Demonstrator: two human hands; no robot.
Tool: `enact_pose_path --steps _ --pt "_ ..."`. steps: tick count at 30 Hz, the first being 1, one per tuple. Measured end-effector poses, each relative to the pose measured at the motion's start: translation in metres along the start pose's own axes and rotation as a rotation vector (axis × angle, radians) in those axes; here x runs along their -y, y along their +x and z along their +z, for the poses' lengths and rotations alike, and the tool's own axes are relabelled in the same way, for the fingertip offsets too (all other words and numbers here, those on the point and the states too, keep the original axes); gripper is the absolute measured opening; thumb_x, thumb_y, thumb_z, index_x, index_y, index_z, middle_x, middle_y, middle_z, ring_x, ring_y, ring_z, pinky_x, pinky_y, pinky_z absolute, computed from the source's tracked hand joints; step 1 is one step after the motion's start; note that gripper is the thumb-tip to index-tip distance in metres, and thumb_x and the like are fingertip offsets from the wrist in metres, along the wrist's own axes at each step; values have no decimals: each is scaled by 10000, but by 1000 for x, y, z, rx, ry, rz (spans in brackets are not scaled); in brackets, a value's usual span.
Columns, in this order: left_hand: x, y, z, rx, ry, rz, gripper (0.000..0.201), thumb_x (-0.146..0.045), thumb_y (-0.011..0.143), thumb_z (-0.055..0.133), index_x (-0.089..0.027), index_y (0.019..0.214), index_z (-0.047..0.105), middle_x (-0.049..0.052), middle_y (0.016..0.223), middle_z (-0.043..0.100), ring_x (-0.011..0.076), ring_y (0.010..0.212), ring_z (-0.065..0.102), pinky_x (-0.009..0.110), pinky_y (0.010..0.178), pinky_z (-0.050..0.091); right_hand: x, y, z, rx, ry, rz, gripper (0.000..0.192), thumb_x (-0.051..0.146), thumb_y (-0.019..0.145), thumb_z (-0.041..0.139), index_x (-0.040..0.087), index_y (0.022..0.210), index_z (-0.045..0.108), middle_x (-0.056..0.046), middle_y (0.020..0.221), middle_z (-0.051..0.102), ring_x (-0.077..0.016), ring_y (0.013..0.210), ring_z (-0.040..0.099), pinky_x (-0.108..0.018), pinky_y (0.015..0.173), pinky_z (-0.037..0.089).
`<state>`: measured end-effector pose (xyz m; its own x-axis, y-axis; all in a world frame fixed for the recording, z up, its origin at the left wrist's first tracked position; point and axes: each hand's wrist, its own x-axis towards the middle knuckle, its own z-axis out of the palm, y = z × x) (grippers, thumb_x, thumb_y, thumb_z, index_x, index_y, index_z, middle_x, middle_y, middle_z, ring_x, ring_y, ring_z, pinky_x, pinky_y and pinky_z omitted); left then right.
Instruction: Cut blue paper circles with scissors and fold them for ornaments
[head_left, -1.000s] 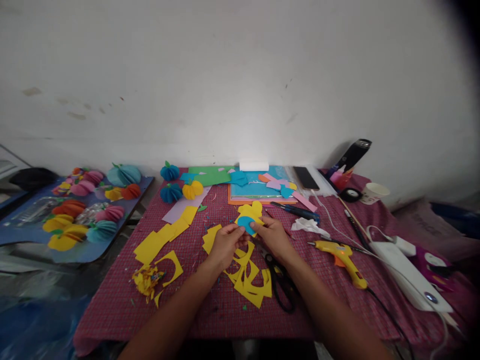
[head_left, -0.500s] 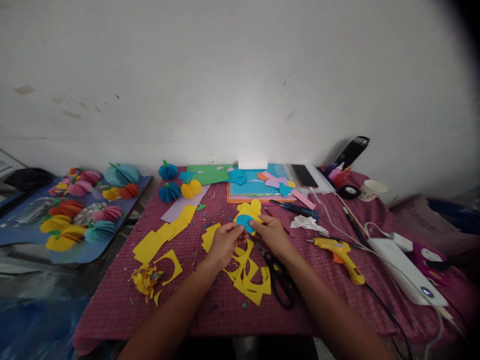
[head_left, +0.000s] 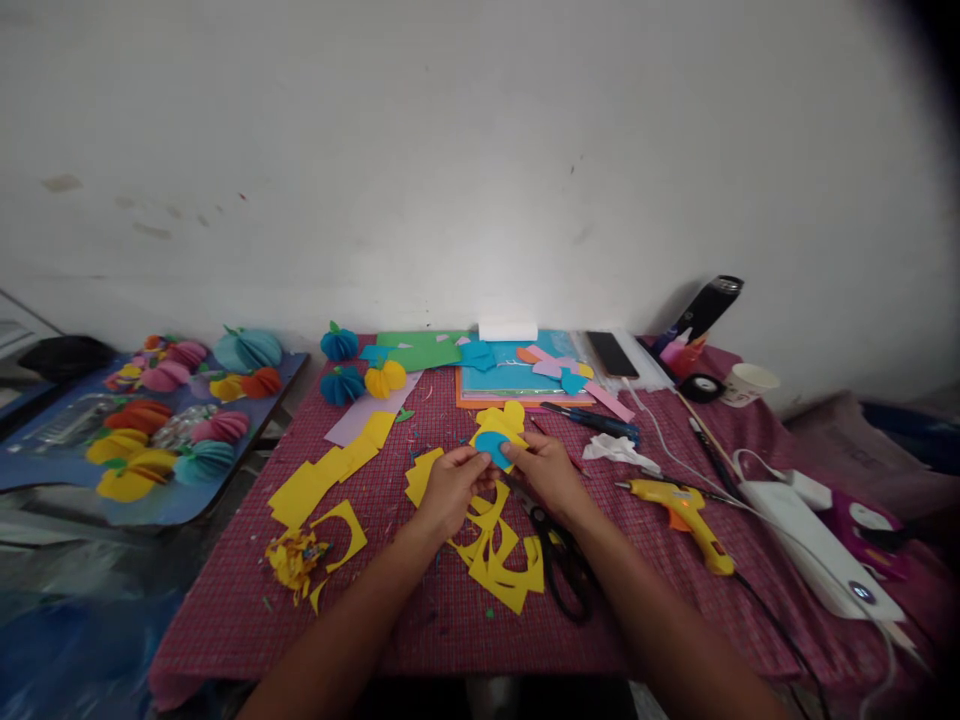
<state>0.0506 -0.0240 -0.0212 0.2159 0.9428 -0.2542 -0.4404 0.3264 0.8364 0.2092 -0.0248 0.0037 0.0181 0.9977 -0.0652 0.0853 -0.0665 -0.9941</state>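
Blue paper disc (head_left: pixel 491 446) pinched between both hands, just beyond fingertips, in front of yellow cutout (head_left: pixel 504 420). Left hand (head_left: pixel 450 487) grips disc's left edge, right hand (head_left: pixel 546 470) its right edge; both equally near. Scissors (head_left: pixel 559 560) lie under right wrist, nearer body.

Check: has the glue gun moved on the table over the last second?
No. The glue gun keeps its spot beside the scissors and white box; only the camera bobbed.

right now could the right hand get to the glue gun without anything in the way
Probably yes. The glue gun lies open on the cloth just right of the right hand, nothing between them, but that hand and the left hand both pinch the blue paper piece.
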Motion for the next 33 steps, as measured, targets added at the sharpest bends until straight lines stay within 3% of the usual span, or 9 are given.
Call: enact_pose_path --steps 7,14,20,26,33 --pt "-2 -2 1 14 -4 -6 264 -351 695 796 -137 777 664 48 713 670 147 664 645 260 629 508 -3 1 -1 20 1 -12 306 438 799 661 136 833 700 -1 654 613 -122 534 477 -244 497 362" --pt "-6 -5 1 52 21 11 320 -349 673 810 -126 864 680 51 733 670 138 621 622 271 606 495 -4 0 -3 75 -58 -55 282 421 808 658 142 775 690 3 647 595 -120 547 468 -233 494 343" --pt "-6 -4 2 28 22 36 326 -360 646 822 -131 825 674 41 719 664 132 593 610 264 580 489 -7 1 -3 132 -60 -78 276 425 805 665 154 771 697 -2 667 625 -130 566 494 -240 530 373" --pt "-1 -2 0 21 29 43 313 -348 664 812 -133 853 686 40 739 669 128 605 612 251 579 488 -11 0 -2 149 38 -60 280 433 796 680 158 847 709 0 718 662 -124 560 509 -238 531 379" --pt "-3 -2 2 -12 -15 77 307 -334 662 813 -139 865 692 42 781 683 125 632 608 249 596 480 -3 -1 -1 207 74 -17 312 465 765 698 156 749 661 20 642 616 -103 511 454 -229 502 339"
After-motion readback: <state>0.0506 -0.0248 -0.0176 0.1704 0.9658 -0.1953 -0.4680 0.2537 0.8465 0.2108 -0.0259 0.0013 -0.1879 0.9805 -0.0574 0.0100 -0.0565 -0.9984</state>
